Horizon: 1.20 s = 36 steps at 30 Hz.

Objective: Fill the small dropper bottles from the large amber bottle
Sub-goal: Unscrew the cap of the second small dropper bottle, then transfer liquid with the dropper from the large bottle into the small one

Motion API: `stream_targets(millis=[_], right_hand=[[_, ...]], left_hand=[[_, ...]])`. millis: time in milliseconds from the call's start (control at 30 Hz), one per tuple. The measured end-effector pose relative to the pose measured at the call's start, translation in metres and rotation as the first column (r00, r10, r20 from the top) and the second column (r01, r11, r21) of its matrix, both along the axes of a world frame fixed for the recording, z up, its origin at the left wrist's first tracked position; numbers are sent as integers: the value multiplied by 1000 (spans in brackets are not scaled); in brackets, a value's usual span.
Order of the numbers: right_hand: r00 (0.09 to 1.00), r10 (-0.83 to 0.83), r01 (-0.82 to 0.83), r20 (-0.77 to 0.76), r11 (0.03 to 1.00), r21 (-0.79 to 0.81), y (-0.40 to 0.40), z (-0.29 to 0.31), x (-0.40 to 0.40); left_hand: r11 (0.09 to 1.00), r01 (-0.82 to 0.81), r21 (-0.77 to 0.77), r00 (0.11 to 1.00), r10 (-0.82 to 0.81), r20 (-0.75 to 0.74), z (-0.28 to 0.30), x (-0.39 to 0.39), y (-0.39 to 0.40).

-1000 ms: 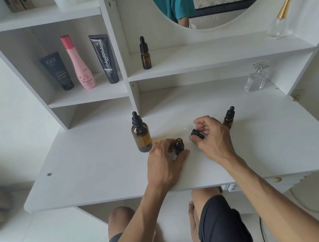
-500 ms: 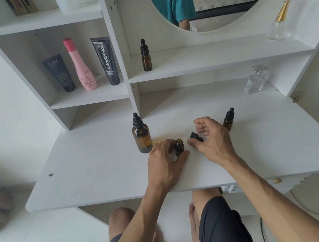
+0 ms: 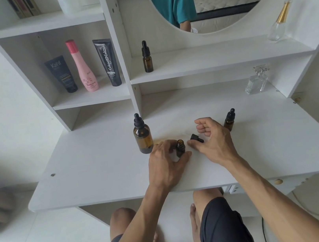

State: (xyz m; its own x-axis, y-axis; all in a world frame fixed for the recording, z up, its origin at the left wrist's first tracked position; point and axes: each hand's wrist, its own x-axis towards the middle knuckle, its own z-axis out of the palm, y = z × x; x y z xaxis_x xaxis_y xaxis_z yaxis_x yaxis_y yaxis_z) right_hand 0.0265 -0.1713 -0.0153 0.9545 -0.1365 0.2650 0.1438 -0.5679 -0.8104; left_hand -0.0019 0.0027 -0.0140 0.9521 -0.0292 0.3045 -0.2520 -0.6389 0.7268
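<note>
The large amber bottle [image 3: 143, 138] stands capped on the white desk [image 3: 91, 172], just left of my hands. My left hand [image 3: 166, 164] is shut around a small amber dropper bottle [image 3: 180, 148] that stands uncapped, its neck open. That bottle's black dropper cap [image 3: 196, 137] lies on its side on the desk, its glass pipette pointing away to the upper left. My right hand [image 3: 213, 143] hovers over the cap with thumb and curled fingers apart, not gripping it. A second small capped bottle [image 3: 229, 121] stands behind my right hand. A third [image 3: 146, 58] is on the shelf.
The left shelf holds a dark tube [image 3: 61, 74], a pink bottle [image 3: 82, 67] and a black tube [image 3: 108, 62]. A clear perfume bottle [image 3: 256, 82] stands at the desk's back right, and another with a gold neck [image 3: 279, 24] sits higher up. My knees are under the desk.
My right hand lowered the dropper cap to the desk and let it go, its fingers opening. My left hand stayed on the small open bottle.
</note>
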Motion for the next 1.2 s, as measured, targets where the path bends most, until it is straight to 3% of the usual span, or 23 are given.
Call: stream_targets(millis=[133, 367, 567, 667, 800, 933, 1200], right_hand=[[999, 28, -28, -25, 1000, 14, 0, 10, -6], [991, 13, -19, 130, 999, 46, 22, 50, -13], [977, 174, -177, 126, 984, 10, 63, 77, -4], [968, 229, -229, 106, 973, -12, 82, 83, 4], [959, 278, -276, 54, 960, -50, 101, 87, 12], [959, 283, -282, 26, 959, -22, 110, 88, 18], [956, 285, -286, 69, 958, 12, 115, 89, 21]], left_hand=[[999, -23, -41, 999, 22, -36, 2, -5, 4], [994, -60, -89, 998, 61, 11, 1, -28, 21], [913, -340, -227, 930, 362, 63, 6, -30, 31], [871, -407, -274, 897, 438, 63, 9, -19, 34], [883, -352, -312, 931, 365, -15, 10, 2, 38], [910, -238, -340, 964, 263, 29, 9, 14, 39], [894, -191, -405, 973, 227, 42, 5, 13, 40]])
